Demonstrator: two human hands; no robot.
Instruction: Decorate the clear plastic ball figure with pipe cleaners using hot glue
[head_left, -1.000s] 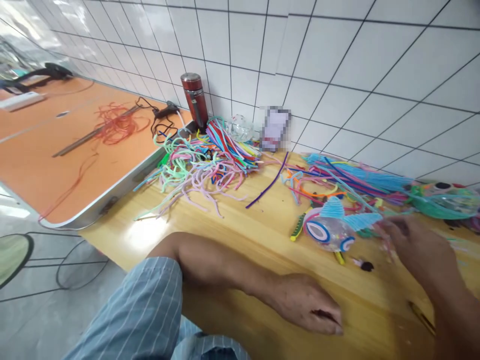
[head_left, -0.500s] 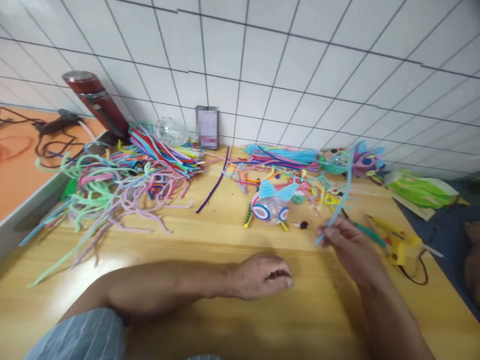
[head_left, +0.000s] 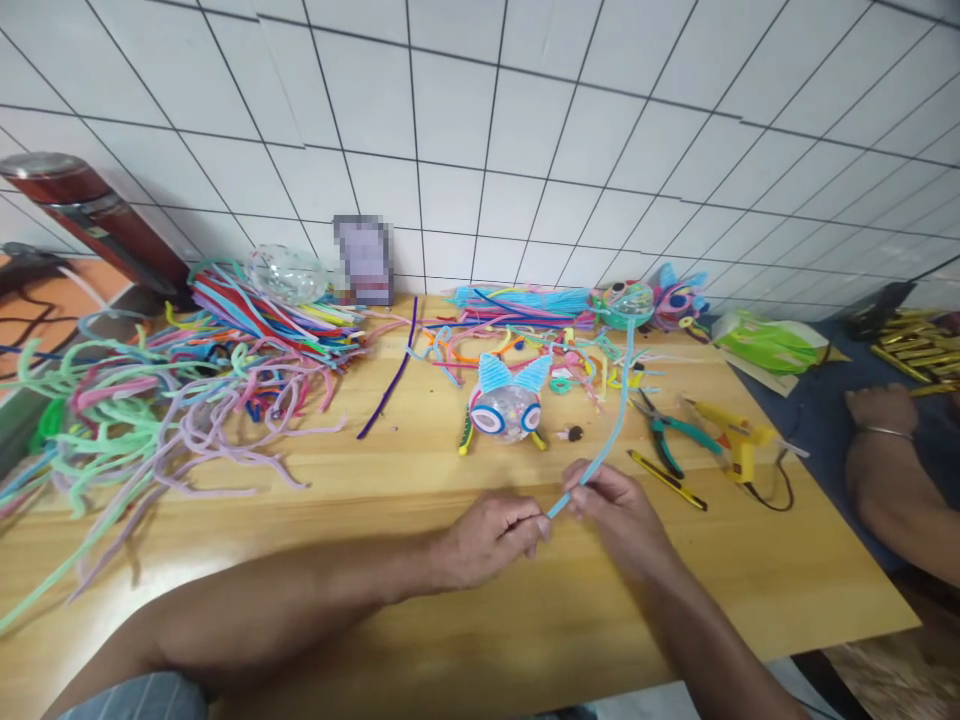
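Pinching the near end of a light-blue pipe cleaner [head_left: 609,432] between both sets of fingertips, a person works at a wooden table [head_left: 465,640] set against a white-tiled wall: the left hand [head_left: 491,535] is curled closed on the very tip, the right hand [head_left: 619,505] is closed on the stem just beside it, and the rest of the stem rises free, away from the person, toward the clutter of craft pieces by the wall. Risks here look modest but real. With so short a stretch held between the two grips, the fuzzy wire could slip out of one pinch or kink in the wrong place if bent sharply, and its cut tip might prick a fingertip. Its free upper end sways near a clear ball figure with blue ears [head_left: 507,405] and passes close to green-handled pliers [head_left: 670,432], a yellow glue gun [head_left: 733,436] and a yellow utility knife [head_left: 666,479]; a wide swing could catch one of them or tip the figure. A heap of coloured pipe cleaners [head_left: 187,380] spreads over the left side of the table, well apart. Another person's hand [head_left: 881,410] rests at the far right, close enough to the glue gun's cord for a snag.
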